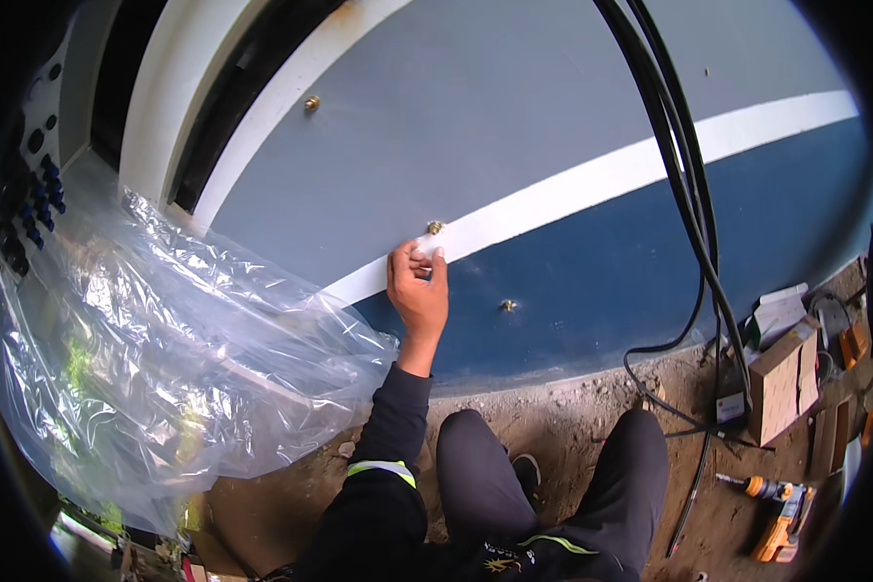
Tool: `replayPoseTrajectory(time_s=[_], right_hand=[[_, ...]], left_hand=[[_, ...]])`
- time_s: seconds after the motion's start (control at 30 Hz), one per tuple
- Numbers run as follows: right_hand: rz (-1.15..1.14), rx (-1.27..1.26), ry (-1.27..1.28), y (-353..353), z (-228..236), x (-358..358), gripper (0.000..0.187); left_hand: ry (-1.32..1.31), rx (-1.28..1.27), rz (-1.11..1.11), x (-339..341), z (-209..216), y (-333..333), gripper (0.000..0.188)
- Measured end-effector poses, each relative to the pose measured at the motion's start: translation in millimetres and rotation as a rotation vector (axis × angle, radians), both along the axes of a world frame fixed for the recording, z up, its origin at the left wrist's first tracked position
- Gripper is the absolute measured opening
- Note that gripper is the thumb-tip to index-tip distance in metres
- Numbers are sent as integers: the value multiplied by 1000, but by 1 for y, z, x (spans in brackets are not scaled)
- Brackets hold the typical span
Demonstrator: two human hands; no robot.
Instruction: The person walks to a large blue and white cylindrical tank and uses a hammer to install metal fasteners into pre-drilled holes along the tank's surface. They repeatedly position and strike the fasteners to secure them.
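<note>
My left hand (420,296) is raised against the painted wall, its fingers and thumb pinched round a small white piece (427,246) whose kind I cannot make out. Right at its fingertips a brass-coloured anchor bolt (436,228) sticks out of the wall, by the upper edge of the white stripe (514,213). Whether the white piece touches the bolt is hard to tell. A second brass bolt (311,103) stands higher up in the grey part, and a third bolt (508,306) lower down in the blue part. My right hand is out of view.
Clear plastic sheeting (213,359) hangs at the left, close to my left arm. Black cables (684,165) run down the wall at the right. On the dirt ground lie a cardboard box (784,380) and an orange drill (778,514). My knees (470,446) are close to the wall.
</note>
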State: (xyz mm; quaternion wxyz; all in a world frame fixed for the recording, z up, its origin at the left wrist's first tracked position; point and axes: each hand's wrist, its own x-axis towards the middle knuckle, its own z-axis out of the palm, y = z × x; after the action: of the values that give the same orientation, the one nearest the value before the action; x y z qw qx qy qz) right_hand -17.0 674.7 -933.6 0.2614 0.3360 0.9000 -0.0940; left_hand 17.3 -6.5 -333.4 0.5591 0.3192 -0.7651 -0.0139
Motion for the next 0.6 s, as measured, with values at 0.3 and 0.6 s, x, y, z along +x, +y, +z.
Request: replayPoseTrajectory(time_s=[0.3,0.6], right_hand=[[-222,96,80,82,-27,27,34],[-136,67,-104,105,-40,33,43]], left_hand=[[-29,-113,126,26,3,-11,28],[28,-506,363,31,122,-31,33]])
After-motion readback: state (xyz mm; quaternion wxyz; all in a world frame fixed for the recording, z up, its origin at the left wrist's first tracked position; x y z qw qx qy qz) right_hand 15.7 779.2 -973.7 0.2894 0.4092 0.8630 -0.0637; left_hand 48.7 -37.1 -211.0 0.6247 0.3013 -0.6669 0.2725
